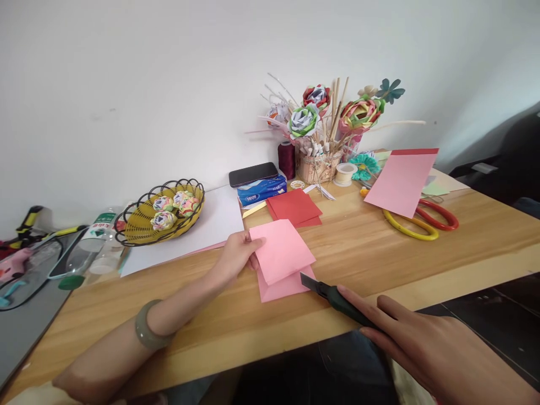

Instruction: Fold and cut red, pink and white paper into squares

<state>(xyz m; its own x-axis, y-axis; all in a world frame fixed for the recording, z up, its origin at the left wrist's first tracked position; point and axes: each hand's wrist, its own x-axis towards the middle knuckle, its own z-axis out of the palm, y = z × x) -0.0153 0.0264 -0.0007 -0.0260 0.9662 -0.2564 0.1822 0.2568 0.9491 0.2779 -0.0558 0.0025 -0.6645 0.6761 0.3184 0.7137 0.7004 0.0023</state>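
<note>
The long wooden table (363,247) runs along a plain white wall (126,84), and most of my supplies sit pushed back against that wall, which leaves the near edge for cutting. A big white sheet of paper (219,216) lies at the back left, with the yellow wire basket of small folded paper flowers (162,216) resting on its corner. Further right a woven holder of paper roses and sticks (323,132) stands upright, and beside it a large pink sheet (400,180) leans over the red and yellow scissors (422,222).

In front of me lies the folded pink paper (282,259), flat on the wood. My left hand (238,253) pins its left edge with flattened fingers so it will not slide. My right hand (426,343) is wrapped around the dark green utility knife (333,295), forefinger laid along its back for control, the blade tip at the paper's lower right edge (touching it, I think, though the angle makes that hard to judge). A small stack of red squares (294,207) waits just behind.
</note>
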